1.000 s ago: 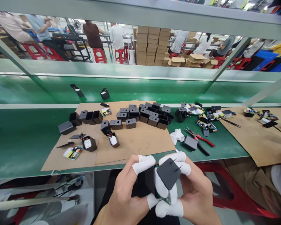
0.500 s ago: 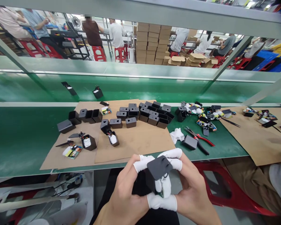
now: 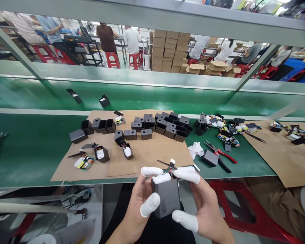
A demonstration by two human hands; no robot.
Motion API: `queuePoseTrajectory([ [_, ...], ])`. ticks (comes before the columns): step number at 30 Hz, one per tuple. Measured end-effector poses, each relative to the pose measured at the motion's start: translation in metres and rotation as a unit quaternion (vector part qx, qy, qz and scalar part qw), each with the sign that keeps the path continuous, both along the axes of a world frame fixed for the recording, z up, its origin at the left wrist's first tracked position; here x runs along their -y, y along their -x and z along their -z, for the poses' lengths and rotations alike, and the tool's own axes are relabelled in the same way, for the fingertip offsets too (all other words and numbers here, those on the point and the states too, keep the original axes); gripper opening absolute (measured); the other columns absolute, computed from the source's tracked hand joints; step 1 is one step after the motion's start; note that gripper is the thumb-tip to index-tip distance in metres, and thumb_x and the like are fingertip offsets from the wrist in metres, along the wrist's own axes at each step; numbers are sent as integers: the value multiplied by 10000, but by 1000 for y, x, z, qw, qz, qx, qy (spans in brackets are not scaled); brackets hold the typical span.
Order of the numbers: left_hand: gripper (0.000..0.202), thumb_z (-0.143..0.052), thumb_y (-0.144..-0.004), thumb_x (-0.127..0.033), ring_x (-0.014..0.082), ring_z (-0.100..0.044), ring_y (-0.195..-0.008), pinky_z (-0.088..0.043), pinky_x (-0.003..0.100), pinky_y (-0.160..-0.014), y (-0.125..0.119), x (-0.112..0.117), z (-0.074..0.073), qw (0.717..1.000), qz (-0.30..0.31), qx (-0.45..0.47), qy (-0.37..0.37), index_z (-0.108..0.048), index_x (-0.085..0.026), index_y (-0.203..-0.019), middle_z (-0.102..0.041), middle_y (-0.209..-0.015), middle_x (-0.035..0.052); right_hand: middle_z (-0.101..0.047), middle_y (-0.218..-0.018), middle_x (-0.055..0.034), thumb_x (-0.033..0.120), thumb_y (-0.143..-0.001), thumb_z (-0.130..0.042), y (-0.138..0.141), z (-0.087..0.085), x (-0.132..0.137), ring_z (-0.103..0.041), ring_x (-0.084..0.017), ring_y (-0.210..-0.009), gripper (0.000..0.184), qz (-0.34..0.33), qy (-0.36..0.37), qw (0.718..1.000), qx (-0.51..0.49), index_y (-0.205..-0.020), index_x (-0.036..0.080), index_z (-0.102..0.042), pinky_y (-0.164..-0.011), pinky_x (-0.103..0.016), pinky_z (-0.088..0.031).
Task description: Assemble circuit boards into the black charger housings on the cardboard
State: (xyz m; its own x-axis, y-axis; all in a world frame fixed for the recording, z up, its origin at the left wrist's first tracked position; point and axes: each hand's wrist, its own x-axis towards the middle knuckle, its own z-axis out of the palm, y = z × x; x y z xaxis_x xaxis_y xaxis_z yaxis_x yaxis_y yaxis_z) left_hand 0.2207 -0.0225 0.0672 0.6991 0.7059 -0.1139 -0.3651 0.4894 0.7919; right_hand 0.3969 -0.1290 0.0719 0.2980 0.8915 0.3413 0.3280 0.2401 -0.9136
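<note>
Between my two hands, above my lap, is a black power adapter case with one plain side toward me. A white-wrapped part shows in its open top. The adapter's lid, seen nearly edge-on, hangs off the far side on thin wires. My left hand grips the left side of the case, white finger covers on the thumb and a fingertip. White covers are also on my right hand; its fingers are at the upper right by the lid, its thumb at the lower right corner of the case.
Cardboard sheets on the green bench carry several black cases and circuit boards. Red-handled pliers, another case and tweezers lie at right. A red stool stands beside me; people sit beyond the bench.
The adapter has been turned: its pronged lid faced up before and now tips away, with a plain side toward me. My hands have shifted their hold, and the view has swung slightly left.
</note>
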Motion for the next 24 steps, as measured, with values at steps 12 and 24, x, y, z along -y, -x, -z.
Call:
queuePoseTrajectory([
  [12,446,-781,-951,-499,278,-824,-970,-679,327,-819,16,1,-9,995,-85,-51,29,-741,-260,-1325,-803,-1232,141,-770,-1268,-86,408,-797,-986,13,2,-20,-762,-293,-1137,725,-26,-108,994,15,-1455,359,-687,-974,-413,-663],
  [24,814,-1108,-441,-233,346,-828,-1079,-687,352,-943,31,-3,0,980,-141,-40,-134,-825,-239,-1204,-846,-1155,138,-779,-1190,-103,665,-769,-911,17,8,-26,-768,-283,-1077,703,-21,-91,992,-83,-1368,327,-767,-961,-395,-673],
])
